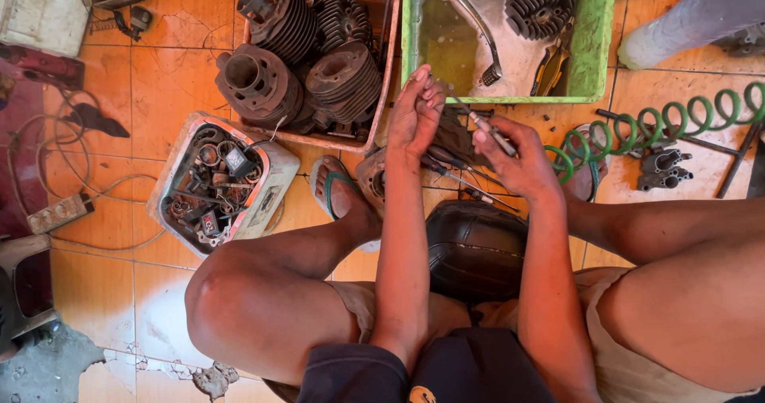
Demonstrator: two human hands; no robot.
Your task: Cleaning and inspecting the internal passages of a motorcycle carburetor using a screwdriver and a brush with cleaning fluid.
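- The right hand [518, 160] has its grip closed around a thin metal tool [492, 132], a slim greyish rod held slanting, its tip toward the left hand.
- The left hand [414, 116] is raised with its fingers [429, 92] pinched together at the top; whether its grip holds some small part, I cannot tell.
- Both hands hover above the orange tiled floor [159, 84], just below a green tub [590, 44] of murky liquid with a finned cylinder [542, 1] in it.
- A pink crate [382, 92] to the left holds several dark, rusty finned cylinders [303, 60].
- A small tray [271, 188] of rings and small parts lies near the foot in a green sandal [339, 192].
- A green coiled hose [661, 124] lies on the right.
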